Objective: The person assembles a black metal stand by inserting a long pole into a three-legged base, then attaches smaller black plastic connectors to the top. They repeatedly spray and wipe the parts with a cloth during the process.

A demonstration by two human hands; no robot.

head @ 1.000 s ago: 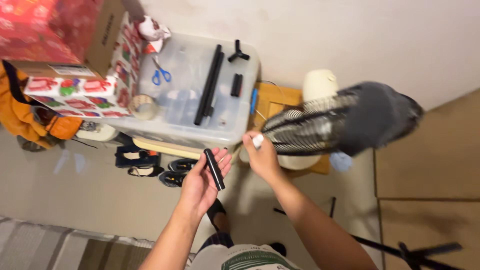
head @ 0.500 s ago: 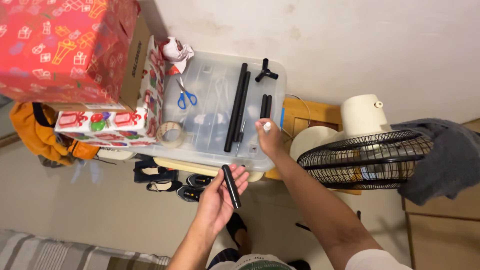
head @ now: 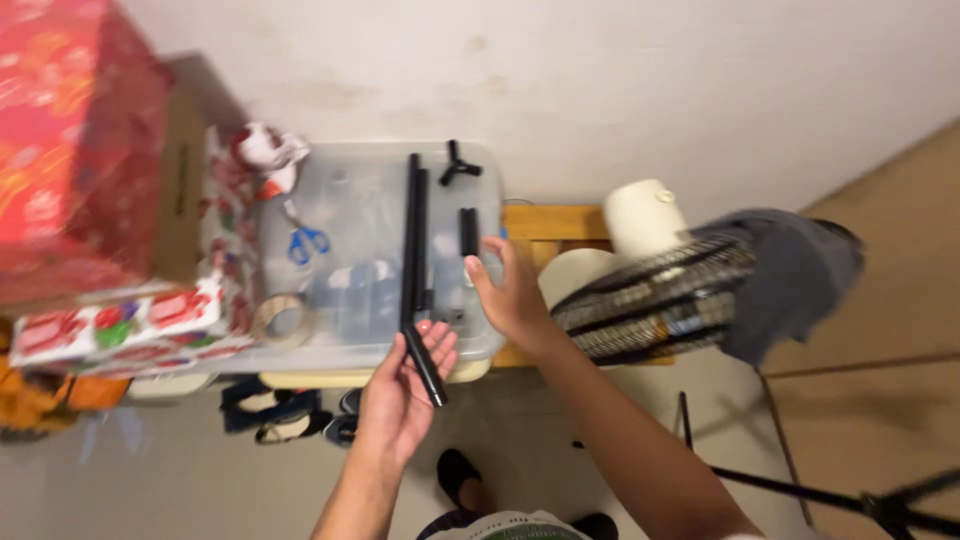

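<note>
The left hand (head: 400,400) lies palm up with a short black tube (head: 424,363) resting loosely across its fingers, not clamped; the tube sits at the front edge of the clear plastic bin lid (head: 360,290), its upper end near the long black rods (head: 412,240) lying on the lid. The right hand (head: 515,295) hovers open, fingers spread, just beside a short black bar (head: 468,231) on the lid, holding nothing.

As a judgement, the loose cradle is the weak point; a tilt of the palm could let the tube roll off to the floor among the shoes (head: 270,420) below; a careless sweep of the right hand could knock the bar or the small black T-shaped connector (head: 458,168) off the back of the lid.

Blue-handled scissors (head: 305,240) and a roll of tape (head: 280,318) share the lid; red wrapped boxes (head: 80,150) crowd the left side; a fan (head: 655,300) draped with grey cloth (head: 790,280) stands close on the right, hemming in the elbow.
</note>
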